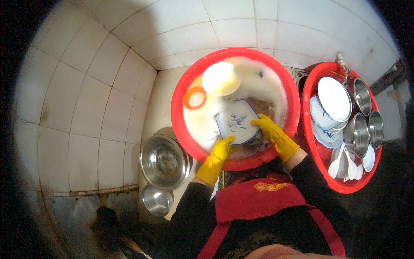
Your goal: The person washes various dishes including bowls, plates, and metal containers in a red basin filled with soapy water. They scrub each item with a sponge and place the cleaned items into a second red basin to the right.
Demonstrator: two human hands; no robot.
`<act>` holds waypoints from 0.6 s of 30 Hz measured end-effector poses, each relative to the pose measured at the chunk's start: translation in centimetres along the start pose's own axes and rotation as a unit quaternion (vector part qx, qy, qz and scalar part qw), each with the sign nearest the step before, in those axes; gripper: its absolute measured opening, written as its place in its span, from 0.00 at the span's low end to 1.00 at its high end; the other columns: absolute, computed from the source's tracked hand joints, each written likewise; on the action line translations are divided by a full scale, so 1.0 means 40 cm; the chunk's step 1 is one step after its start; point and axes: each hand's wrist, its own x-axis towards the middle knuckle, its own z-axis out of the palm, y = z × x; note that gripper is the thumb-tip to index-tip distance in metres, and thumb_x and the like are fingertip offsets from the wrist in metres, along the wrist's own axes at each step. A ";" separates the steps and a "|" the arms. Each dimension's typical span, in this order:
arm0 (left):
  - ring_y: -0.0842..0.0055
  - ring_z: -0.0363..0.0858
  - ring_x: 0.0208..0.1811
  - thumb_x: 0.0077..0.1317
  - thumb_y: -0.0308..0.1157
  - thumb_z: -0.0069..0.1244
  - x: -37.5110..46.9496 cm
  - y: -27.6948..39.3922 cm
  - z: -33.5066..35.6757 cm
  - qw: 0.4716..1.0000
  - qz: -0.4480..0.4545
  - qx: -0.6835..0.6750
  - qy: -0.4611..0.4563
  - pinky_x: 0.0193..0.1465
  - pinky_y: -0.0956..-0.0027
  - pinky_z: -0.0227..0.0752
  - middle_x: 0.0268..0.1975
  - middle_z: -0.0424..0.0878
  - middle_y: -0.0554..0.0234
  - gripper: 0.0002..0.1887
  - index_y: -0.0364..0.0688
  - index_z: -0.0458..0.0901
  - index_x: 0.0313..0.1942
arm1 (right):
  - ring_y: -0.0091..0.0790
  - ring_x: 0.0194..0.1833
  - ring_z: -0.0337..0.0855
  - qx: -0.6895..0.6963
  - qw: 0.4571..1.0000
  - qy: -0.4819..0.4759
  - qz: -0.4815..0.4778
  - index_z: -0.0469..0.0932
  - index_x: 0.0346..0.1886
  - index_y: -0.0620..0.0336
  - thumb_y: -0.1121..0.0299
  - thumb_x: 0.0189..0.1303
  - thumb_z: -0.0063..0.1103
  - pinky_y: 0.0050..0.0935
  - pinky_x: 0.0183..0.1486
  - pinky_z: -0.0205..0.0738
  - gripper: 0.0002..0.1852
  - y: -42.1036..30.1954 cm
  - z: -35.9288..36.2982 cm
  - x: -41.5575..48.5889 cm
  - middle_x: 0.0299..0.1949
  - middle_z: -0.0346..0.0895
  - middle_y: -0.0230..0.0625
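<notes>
My left hand (216, 160), in a yellow rubber glove, grips the near-left edge of a square white plate (237, 122) with a blue rim and a blue leaf pattern. On the plate's right edge is my right hand (275, 136), gloved the same way and also holding it. The plate is over the sudsy water inside a red plastic basin (292, 97). Farther back in the basin, a round white plate (221, 79) lies in the foam. An orange ring-shaped item (194, 97) is at its left.
On the right, a second red basin (347, 187) holds plates, metal bowls (359, 135) and white spoons (352, 168) below a tap (345, 72). Large and small metal bowls (163, 162) stand left of the near basin. Tiled walls (190, 35) border the back and left.
</notes>
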 end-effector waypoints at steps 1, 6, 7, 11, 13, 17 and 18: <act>0.60 0.77 0.56 0.60 0.27 0.57 -0.002 0.001 0.003 0.997 0.016 0.075 -0.006 0.61 0.64 0.71 0.57 0.77 0.49 0.29 0.34 0.67 0.62 | 0.38 0.46 0.79 -0.040 0.999 -0.003 -0.013 0.72 0.55 0.69 0.70 0.52 0.65 0.33 0.49 0.74 0.26 -0.012 -0.002 -0.001 0.49 0.78 0.45; 0.59 0.72 0.61 0.56 0.37 0.64 -0.053 0.022 0.113 0.756 0.353 0.550 -0.040 0.64 0.60 0.65 0.58 0.75 0.46 0.40 0.33 0.62 0.64 | 0.41 0.46 0.79 -0.323 0.938 0.073 -0.107 0.69 0.58 0.70 0.67 0.55 0.63 0.35 0.50 0.73 0.28 -0.063 0.032 -0.037 0.50 0.77 0.48; 0.59 0.71 0.62 0.55 0.38 0.65 -0.053 0.033 0.143 0.728 0.364 0.576 -0.077 0.65 0.60 0.64 0.59 0.73 0.45 0.41 0.33 0.61 0.65 | 0.42 0.47 0.79 -0.364 0.921 0.073 -0.116 0.69 0.58 0.69 0.65 0.55 0.62 0.35 0.51 0.73 0.28 -0.089 0.068 -0.066 0.50 0.77 0.49; 0.59 0.72 0.61 0.68 0.31 0.48 -0.031 -0.029 0.116 0.965 0.222 0.136 -0.016 0.63 0.59 0.67 0.59 0.73 0.49 0.24 0.33 0.64 0.62 | 0.47 0.48 0.78 -0.417 0.869 0.056 -0.262 0.69 0.60 0.66 0.61 0.57 0.62 0.38 0.54 0.71 0.29 -0.152 0.246 -0.212 0.51 0.75 0.54; 0.70 0.77 0.52 0.75 0.33 0.34 -0.043 0.041 0.086 0.964 0.211 0.162 -0.006 0.57 0.66 0.72 0.53 0.77 0.57 0.18 0.33 0.69 0.59 | 0.48 0.56 0.74 -0.396 0.857 -0.014 -0.330 0.69 0.61 0.64 0.64 0.57 0.60 0.38 0.58 0.68 0.28 -0.122 0.298 -0.207 0.54 0.74 0.52; 0.76 0.77 0.49 0.70 0.29 0.46 -0.054 0.059 -0.021 0.967 0.169 0.135 0.132 0.51 0.74 0.72 0.48 0.80 0.59 0.18 0.33 0.72 0.57 | 0.52 0.54 0.75 -0.422 0.757 0.022 -0.499 0.72 0.58 0.64 0.68 0.58 0.54 0.41 0.57 0.68 0.23 -0.017 0.358 -0.043 0.53 0.75 0.52; 0.77 0.77 0.47 0.68 0.28 0.48 -0.067 0.066 -0.024 0.967 0.135 0.130 0.173 0.49 0.75 0.72 0.47 0.80 0.60 0.17 0.33 0.73 0.56 | 0.53 0.53 0.75 -0.425 0.741 0.036 -0.520 0.73 0.57 0.64 0.69 0.58 0.53 0.41 0.57 0.68 0.22 0.007 0.351 0.012 0.52 0.75 0.52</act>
